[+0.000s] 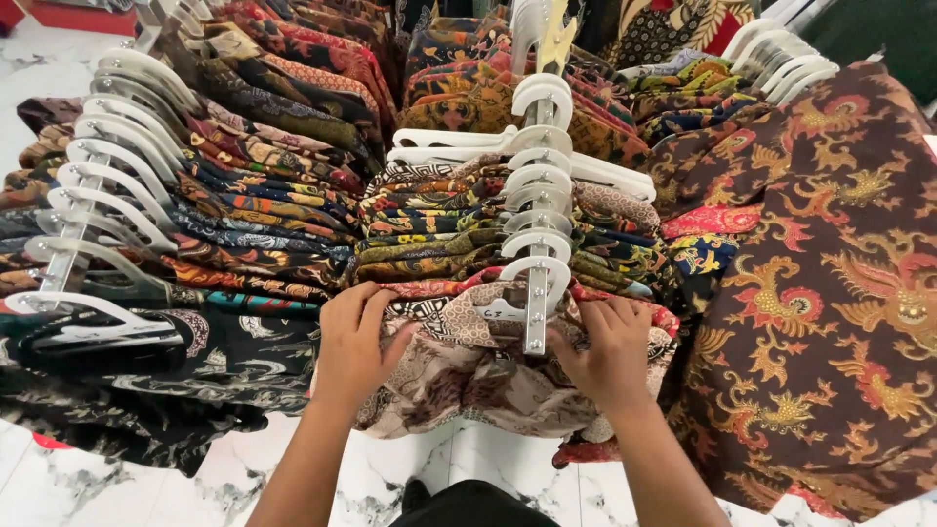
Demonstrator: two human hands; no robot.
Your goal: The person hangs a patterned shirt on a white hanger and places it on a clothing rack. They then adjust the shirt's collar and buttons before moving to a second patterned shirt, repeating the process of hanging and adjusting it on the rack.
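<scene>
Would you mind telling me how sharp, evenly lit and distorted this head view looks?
Head view: even light, no harsh glare; both the left hand and right hand and the front brown shirt look sharp; the hanger rails fan outward, suggesting wide-angle distortion.

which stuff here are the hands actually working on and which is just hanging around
In hand: left hand and right hand grip the brown patterned shirt at the front of the middle rail.

Around: left rack shirts, dark red dragon-print shirt, white hangers, marble floor.

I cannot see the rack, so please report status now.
Left hand and right hand grip the front beige-brown patterned batik shirt. White plastic hanger between them. Nothing blocks.
</scene>
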